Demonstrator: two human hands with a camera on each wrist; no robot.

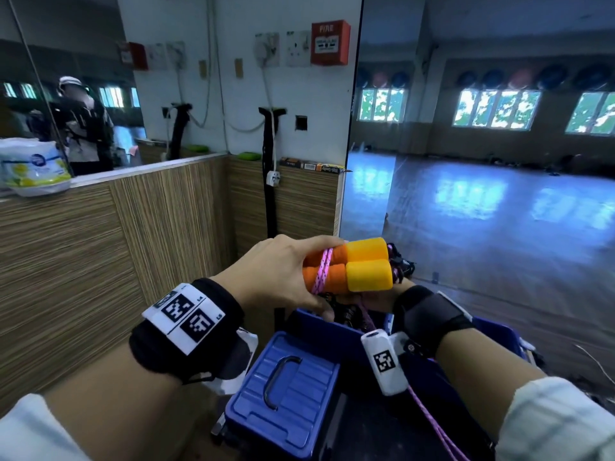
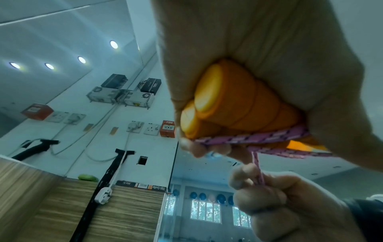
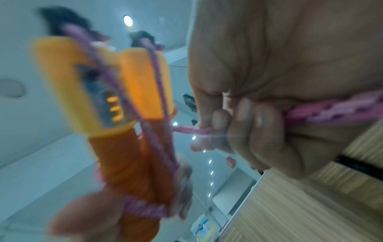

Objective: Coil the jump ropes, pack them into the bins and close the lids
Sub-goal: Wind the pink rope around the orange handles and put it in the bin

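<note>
"FIRE" stands in white on the red alarm box (image 1: 330, 43) on the wall; other print is too small to read.

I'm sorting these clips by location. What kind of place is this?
Probably a gym or dance studio: wall mirror reflecting a big bare floor, exercise balls shelved high, jump rope handles in hand.

Head view looks forward and down from close above. Both wrist views look steeply upward, very near. All 3 share the orange handles (image 1: 346, 268) at 12 o'clock.
</note>
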